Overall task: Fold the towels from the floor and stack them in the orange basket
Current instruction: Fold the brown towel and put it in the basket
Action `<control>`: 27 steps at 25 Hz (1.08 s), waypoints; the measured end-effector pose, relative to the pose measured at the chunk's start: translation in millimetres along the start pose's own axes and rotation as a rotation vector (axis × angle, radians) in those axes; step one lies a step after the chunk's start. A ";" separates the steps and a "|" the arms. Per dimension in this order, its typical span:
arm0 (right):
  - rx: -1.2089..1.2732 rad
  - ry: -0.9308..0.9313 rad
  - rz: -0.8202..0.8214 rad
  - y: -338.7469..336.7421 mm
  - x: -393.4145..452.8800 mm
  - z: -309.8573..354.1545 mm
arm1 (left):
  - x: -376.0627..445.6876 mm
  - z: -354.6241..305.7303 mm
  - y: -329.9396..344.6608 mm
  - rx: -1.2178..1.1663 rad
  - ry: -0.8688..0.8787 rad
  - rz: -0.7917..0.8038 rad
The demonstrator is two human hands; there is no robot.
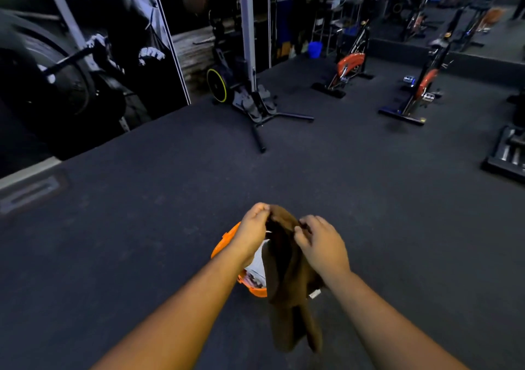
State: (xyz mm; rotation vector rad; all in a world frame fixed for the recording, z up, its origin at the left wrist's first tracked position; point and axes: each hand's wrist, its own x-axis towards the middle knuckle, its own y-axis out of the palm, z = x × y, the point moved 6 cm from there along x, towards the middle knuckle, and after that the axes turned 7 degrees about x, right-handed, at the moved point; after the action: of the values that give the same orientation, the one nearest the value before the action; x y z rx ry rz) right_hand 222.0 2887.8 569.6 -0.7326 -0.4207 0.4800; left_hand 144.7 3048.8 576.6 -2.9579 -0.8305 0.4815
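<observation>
The left hand point(251, 227) and right hand point(321, 243) are each pinching the top edge of a brown towel point(287, 273), letting it hang straight for folding above the orange basket point(224, 242) on the floor point(142, 227).

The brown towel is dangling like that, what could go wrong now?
Both hands, left and right, pinch only the top edge of the dark brown cloth towel, so it might slip and drop. Its long tail hangs past the round orange plastic basket and could land on the floor instead.
</observation>
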 end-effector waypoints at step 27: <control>-0.108 -0.003 0.542 -12.5 24.1 17.5 | -0.3 -13.8 -144.5 0.432 0.220 -0.297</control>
State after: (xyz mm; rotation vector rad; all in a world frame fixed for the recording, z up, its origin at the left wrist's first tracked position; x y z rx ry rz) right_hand 235.8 2902.3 595.1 -0.9531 -0.2474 0.9721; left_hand 75.9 3173.2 606.1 -2.3915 -0.9731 0.2691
